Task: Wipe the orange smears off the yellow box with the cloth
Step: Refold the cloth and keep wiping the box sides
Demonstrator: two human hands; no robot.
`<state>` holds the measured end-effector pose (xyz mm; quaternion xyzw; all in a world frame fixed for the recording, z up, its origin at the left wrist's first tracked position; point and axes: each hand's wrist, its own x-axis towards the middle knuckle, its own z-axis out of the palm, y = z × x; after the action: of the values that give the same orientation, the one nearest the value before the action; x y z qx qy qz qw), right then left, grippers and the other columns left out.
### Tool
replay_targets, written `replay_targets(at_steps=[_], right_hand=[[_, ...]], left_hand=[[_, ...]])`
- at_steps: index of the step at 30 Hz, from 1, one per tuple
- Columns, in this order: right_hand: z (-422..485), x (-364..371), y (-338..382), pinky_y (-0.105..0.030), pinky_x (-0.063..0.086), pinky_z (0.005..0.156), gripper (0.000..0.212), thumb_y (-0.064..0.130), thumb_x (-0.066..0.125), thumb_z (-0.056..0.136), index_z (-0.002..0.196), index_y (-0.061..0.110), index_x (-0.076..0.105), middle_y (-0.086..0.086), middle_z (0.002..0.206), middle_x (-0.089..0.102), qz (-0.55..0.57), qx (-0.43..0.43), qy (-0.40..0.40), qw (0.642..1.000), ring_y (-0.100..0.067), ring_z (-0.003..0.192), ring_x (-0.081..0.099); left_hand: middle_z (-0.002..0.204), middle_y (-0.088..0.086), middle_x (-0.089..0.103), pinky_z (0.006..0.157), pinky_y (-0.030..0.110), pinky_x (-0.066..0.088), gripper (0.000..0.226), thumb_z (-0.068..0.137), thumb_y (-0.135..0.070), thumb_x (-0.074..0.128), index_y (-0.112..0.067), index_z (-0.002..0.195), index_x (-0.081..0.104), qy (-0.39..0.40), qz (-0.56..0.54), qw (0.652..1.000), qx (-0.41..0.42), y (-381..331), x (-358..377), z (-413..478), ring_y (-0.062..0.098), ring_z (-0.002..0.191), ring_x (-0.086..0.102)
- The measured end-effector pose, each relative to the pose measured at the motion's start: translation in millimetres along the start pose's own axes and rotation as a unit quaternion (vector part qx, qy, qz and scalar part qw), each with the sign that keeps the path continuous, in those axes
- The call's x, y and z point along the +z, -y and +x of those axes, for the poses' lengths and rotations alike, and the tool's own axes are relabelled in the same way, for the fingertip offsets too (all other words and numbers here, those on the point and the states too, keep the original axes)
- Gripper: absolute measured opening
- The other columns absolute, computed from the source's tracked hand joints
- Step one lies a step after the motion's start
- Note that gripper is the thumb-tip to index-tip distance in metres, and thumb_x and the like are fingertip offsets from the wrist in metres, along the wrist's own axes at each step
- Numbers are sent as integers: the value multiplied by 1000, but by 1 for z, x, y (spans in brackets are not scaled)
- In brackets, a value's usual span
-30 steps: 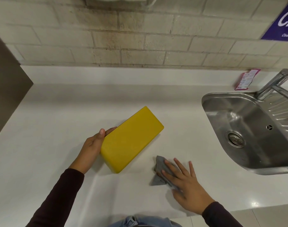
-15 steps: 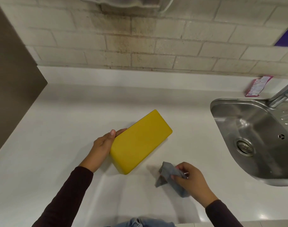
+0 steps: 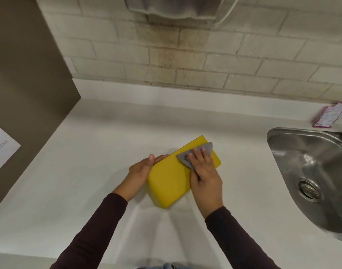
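Observation:
The yellow box (image 3: 171, 181) lies flat on the white counter (image 3: 88, 162), turned diagonally. My left hand (image 3: 141, 171) grips its left long edge, thumb on top. A folded grey cloth (image 3: 185, 158) rests on the box's far half. My right hand (image 3: 205, 171) lies flat on the cloth, fingers spread, pressing it against the top face. No orange smears show on the visible yellow surface; the part under the cloth and hand is hidden.
A steel sink (image 3: 310, 177) is set into the counter at the right, with a pink packet (image 3: 329, 115) behind it. A brown panel (image 3: 26, 84) with a white paper sheet closes the left side. A tiled wall runs along the back.
My right hand picked the cloth up from the counter and brought it onto the far half of the box. My left hand kept its hold on the box's edge.

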<state>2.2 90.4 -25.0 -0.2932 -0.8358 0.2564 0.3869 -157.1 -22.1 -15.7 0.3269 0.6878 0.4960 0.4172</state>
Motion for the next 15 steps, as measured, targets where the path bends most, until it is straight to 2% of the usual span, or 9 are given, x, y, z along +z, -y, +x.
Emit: replay_targets(at_steps=[2,5,7,9,10,12,15], right_hand=[[-8,6,5,-48,30,109,42,-5,53,83,123,9,57,2,133,45,-3,-44,34,998,-12,133,31],[-18,13,18,-43,31,107,40,-3,53,84,122,8,58,-6,132,53,4,-121,93,988,-20,130,41],[-27,18,24,-42,31,107,40,-2,54,84,123,8,56,-9,131,56,12,-178,132,975,-22,130,41],[-35,22,27,-40,28,109,40,2,53,85,124,12,54,-7,132,56,25,-218,164,962,-21,132,38],[-38,23,27,-39,26,110,39,4,52,86,123,14,55,-4,132,56,25,-232,175,956,-22,132,36],[-41,22,26,-38,30,106,37,6,57,84,120,17,59,1,130,58,-5,-269,186,945,-24,130,36],[-39,21,26,-39,31,102,35,8,64,78,112,16,65,4,123,63,-99,-367,213,900,-25,126,38]], left_hand=[[134,-9,56,115,44,30,53,83,-71,22,-52,117,58,8,5,1000,1,-1,-1,1,13,129,47],[134,-10,57,114,40,31,56,83,-73,20,-51,119,57,15,7,1000,1,-1,-2,1,12,129,47],[135,-15,54,112,27,31,56,85,-71,17,-50,120,56,22,11,1000,3,-3,-2,2,7,130,45],[129,-20,53,99,6,32,54,84,-66,17,-49,121,53,31,4,999,7,-8,-2,1,-6,124,47],[127,-20,55,93,1,34,53,85,-64,17,-49,121,54,40,4,999,10,-10,-2,0,-13,118,49],[125,-19,58,92,2,37,52,87,-61,17,-49,121,55,56,8,998,14,-14,-2,-1,-14,114,51],[127,-11,60,100,15,38,46,89,-57,26,-46,122,56,54,-2,998,23,-12,-3,-1,-2,119,53]])
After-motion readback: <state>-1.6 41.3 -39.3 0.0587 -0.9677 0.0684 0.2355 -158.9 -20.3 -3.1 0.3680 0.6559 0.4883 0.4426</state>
